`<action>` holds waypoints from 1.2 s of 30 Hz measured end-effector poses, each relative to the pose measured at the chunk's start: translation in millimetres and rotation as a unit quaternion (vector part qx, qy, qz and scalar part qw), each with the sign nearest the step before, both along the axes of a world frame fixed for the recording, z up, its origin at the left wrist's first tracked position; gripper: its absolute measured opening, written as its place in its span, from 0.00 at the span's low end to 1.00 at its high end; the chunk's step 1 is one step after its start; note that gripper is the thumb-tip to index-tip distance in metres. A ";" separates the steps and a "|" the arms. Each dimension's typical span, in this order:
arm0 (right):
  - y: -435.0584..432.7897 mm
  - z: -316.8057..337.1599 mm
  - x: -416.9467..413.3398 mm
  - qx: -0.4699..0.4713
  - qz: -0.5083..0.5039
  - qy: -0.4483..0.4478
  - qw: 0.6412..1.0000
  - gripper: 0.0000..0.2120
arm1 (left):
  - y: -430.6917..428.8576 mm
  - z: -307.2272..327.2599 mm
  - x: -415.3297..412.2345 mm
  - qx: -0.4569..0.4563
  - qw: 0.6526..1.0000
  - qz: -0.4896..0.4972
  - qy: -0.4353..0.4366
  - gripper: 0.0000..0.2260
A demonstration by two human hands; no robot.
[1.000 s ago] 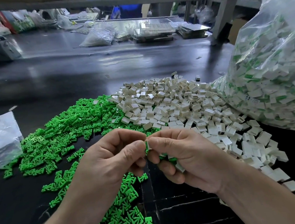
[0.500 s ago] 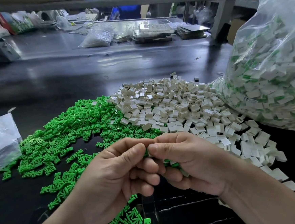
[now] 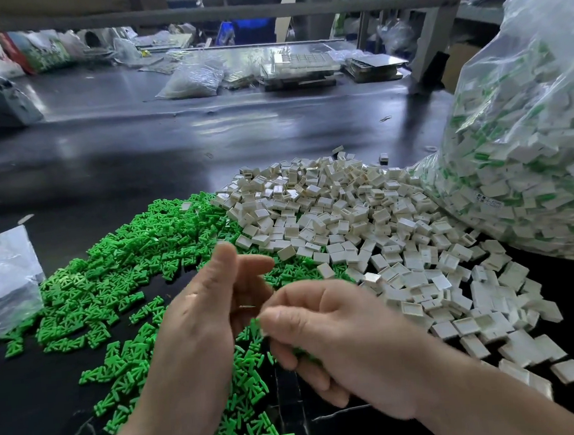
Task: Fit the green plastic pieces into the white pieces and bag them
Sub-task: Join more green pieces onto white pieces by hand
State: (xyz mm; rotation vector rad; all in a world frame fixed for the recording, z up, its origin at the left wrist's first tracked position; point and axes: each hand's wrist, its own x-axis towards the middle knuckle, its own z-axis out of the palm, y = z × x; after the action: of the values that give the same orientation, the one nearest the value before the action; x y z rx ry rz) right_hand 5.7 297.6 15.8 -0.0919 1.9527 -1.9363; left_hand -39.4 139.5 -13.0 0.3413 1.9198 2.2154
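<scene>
Presently left hand point(image 3: 211, 326) spread, thumb up, holding nothing; right hand point(image 3: 340, 343) pinching a green piece point(image 3: 255, 325) at thumb tip; green pile point(image 3: 128, 264) at 9 o'clock of hands, white pile point(image 3: 347, 219) at 1 o'clock, filled bag point(image 3: 532, 163) at 2 o'clock.

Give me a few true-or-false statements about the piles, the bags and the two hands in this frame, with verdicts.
1. The pile of green pieces lies left of the pile of white pieces. True.
2. The large clear bag on the right holds only green pieces. False: it holds mostly white pieces with green showing among them.
3. The left hand grips a white piece. False: its thumb and fingers are spread and hold nothing visible.
4. The right hand pinches a green piece in curled fingers. True.
5. A small clear bag lies at the left edge, beside the pile of green pieces. True.
</scene>
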 end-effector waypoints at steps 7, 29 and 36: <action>-22.6 0.1 6.9 0.075 0.005 0.052 0.996 0.13 | 19.5 7.5 15.7 0.167 0.976 -0.050 -0.129 0.35; 12.8 10.6 -4.5 -0.113 -0.071 -0.039 0.990 0.09 | -5.1 19.4 4.2 -0.219 0.928 0.023 0.300 0.07; 15.1 3.6 -6.9 -0.115 -0.053 -0.054 0.990 0.09 | -3.8 22.8 6.6 -0.270 0.892 0.051 0.360 0.05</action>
State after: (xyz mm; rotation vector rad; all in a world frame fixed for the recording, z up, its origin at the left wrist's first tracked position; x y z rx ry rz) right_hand -1.2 312.7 19.4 0.0538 1.6909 -2.1818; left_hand -32.9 135.7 9.8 1.0942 2.8631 1.5906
